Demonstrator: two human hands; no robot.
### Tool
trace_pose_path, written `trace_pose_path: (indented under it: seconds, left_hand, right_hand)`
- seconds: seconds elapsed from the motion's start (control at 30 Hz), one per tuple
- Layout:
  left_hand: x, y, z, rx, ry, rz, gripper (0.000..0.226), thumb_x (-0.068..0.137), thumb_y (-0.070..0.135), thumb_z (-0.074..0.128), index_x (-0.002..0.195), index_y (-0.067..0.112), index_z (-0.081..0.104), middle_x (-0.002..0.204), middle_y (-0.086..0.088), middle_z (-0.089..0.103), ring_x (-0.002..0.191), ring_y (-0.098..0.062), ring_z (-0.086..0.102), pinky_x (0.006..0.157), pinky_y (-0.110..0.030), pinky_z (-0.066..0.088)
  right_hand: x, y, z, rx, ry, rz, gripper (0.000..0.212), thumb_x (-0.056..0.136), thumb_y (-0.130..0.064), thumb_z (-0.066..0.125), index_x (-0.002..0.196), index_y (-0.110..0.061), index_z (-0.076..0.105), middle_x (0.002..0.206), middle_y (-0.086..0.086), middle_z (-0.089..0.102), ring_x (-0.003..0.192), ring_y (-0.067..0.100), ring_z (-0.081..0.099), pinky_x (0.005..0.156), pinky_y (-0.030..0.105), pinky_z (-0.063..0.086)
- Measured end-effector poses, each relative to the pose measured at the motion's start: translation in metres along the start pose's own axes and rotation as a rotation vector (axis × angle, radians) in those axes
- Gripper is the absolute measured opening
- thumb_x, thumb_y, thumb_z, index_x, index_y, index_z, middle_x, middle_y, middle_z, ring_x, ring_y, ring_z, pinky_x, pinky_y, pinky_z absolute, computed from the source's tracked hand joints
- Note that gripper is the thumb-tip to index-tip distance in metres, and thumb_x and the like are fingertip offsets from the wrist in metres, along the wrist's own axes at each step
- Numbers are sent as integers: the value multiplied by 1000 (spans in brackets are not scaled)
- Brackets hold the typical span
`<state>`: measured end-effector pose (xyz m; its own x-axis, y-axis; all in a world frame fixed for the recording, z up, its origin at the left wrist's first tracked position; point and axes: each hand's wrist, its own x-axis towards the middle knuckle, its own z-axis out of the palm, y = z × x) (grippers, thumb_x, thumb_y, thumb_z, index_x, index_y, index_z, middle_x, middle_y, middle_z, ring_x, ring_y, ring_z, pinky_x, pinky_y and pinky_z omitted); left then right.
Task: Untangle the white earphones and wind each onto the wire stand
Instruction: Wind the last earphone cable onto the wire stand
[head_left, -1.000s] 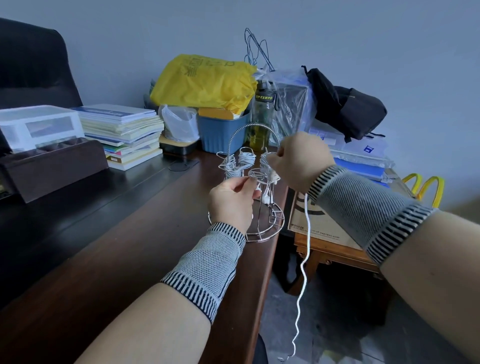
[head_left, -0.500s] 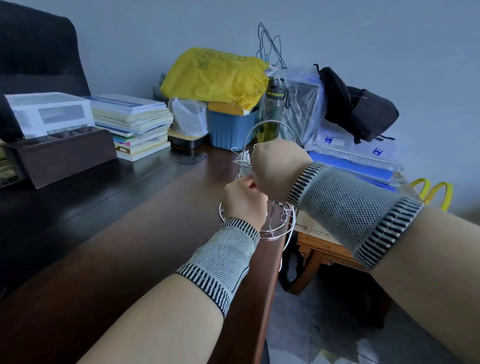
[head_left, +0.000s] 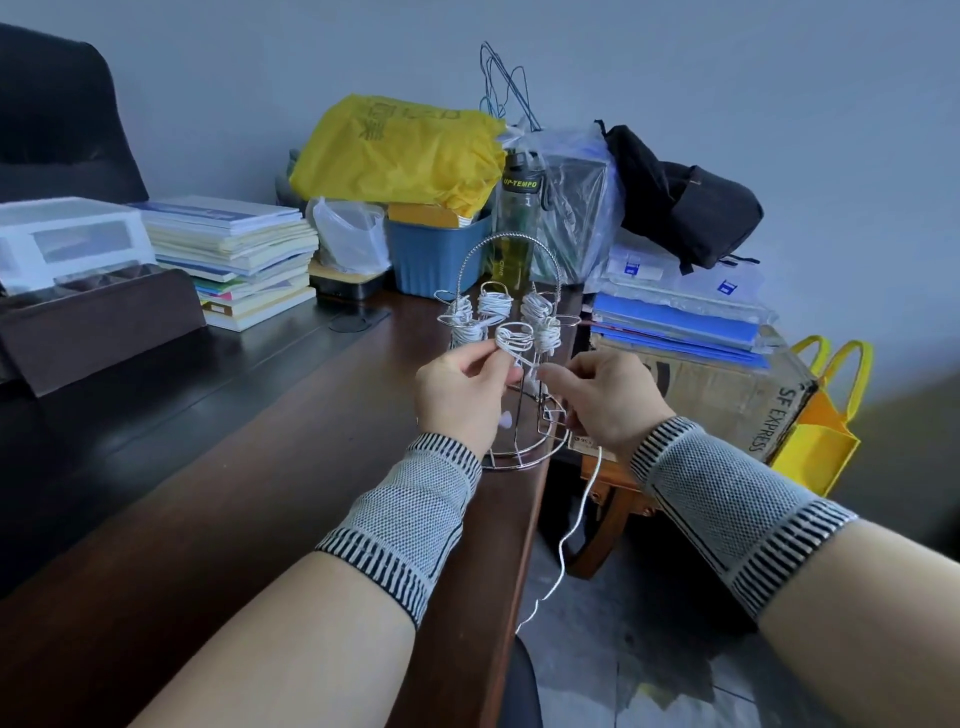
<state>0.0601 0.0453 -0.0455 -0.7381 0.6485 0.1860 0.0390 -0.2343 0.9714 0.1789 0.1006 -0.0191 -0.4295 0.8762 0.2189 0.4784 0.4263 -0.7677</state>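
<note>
Both hands, left hand and right hand, pinch earphone cord at wire stand, blue tub behind.

A single wide-angle camera sat on the person's head, looking forward and down along both forearms. It was close to the hands and the wire stand at the desk edge, with the wall behind.
</note>
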Motion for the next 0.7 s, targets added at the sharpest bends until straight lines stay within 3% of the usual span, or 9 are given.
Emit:
trace_pose_path:
  seconds: [0.13, 0.27, 0.33, 0.43, 0.53, 0.6, 0.7]
  left_hand:
    - [-1, 3, 0, 1, -22, -5, 12, 87, 13, 65, 84, 22, 73, 67, 8, 73, 72, -26, 72, 71, -41, 59]
    - [1, 3, 0, 4, 1, 9, 11, 89, 10, 63, 91, 10, 74, 59, 11, 70, 66, -7, 70, 58, -25, 58]
    - [2, 1, 0, -8, 10, 11, 11, 89, 9, 63, 88, 11, 74, 58, 11, 69, 68, -4, 71, 55, -23, 56]
    - [2, 0, 1, -19, 22, 14, 11, 89, 10, 64, 92, 9, 74, 58, 12, 69, 69, -4, 72, 52, -20, 56]
    - [3, -1, 1, -27, 31, 9, 10, 89, 10, 64, 92, 9, 74, 58, 11, 69, 68, -4, 72, 49, -19, 54]
    - [4, -1, 2, -47, 30, -1, 10, 88, 9, 65, 89, 9, 75, 60, 8, 70, 67, -7, 72, 51, -22, 55]
    - [3, -2, 2, -41, 18, -12, 11, 89, 11, 65, 85, 11, 75, 60, 7, 70, 63, -9, 68, 55, -26, 56]
  right_hand:
    - [3, 10, -6, -3, -68, 96, 47, 82, -48, 68, 74, -2, 65, 55, 2, 55, 46, 12, 45, 52, 30, 43]
    - [4, 22, -26, 303, -303, 232, 15, 86, -13, 66, 78, -1, 65, 64, 10, 56, 47, 15, 40, 48, 26, 34]
    - [3, 26, -37, 414, -266, 269, 10, 87, -4, 61, 79, 0, 66, 66, 12, 58, 48, 14, 41, 47, 25, 35]
    - [4, 17, -49, 528, -41, 204, 5, 87, 2, 62, 83, 1, 64, 68, 12, 62, 51, 14, 46, 45, 23, 40]
    - [7, -8, -48, 199, 83, -12, 7, 86, -9, 68, 80, -7, 65, 68, 5, 67, 50, 11, 52, 45, 22, 43]
    - [10, -28, -41, -73, 129, -195, 6, 86, -14, 68, 81, -11, 68, 70, -1, 66, 50, 4, 53, 44, 11, 41]
    - [18, -52, -31, -349, 181, -350, 11, 89, -17, 65, 87, -12, 74, 79, 0, 69, 65, 9, 61, 56, 14, 47]
